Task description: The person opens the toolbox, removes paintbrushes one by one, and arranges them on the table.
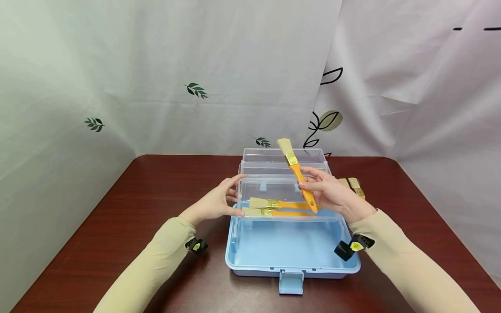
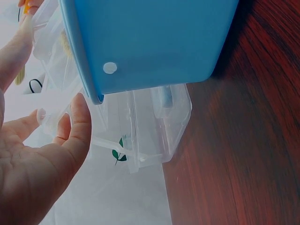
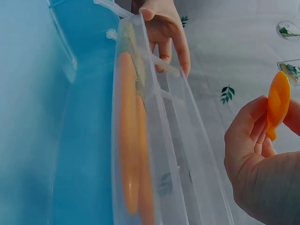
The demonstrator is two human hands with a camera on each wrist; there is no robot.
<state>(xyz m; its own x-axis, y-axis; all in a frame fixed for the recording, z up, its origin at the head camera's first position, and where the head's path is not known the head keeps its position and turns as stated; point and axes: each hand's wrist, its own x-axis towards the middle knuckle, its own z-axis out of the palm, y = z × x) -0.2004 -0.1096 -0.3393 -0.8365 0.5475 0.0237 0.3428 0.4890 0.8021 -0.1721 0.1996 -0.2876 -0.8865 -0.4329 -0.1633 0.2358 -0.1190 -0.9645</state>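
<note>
A paintbrush (image 1: 299, 174) with an orange handle and pale bristles is held up in my right hand (image 1: 328, 191). Its bristles point up and to the left, above the clear tray. My left hand (image 1: 219, 198) grips the left end of that clear plastic tray (image 1: 282, 187), thumb at the near edge and fingers farther back. Two more paintbrushes (image 3: 129, 126) lie side by side in the tray's front compartment. Below spreads the light blue box (image 1: 289, 248) to which the tiers are attached. In the right wrist view only the handle end of the held brush (image 3: 278, 101) shows.
More paintbrushes (image 1: 355, 188) lie on the dark red wooden table (image 1: 156, 191) right of the box, partly hidden behind my right hand. A blue latch (image 1: 291, 282) hangs down at the box's front. White cloth (image 1: 156, 65) with leaf prints surrounds the table.
</note>
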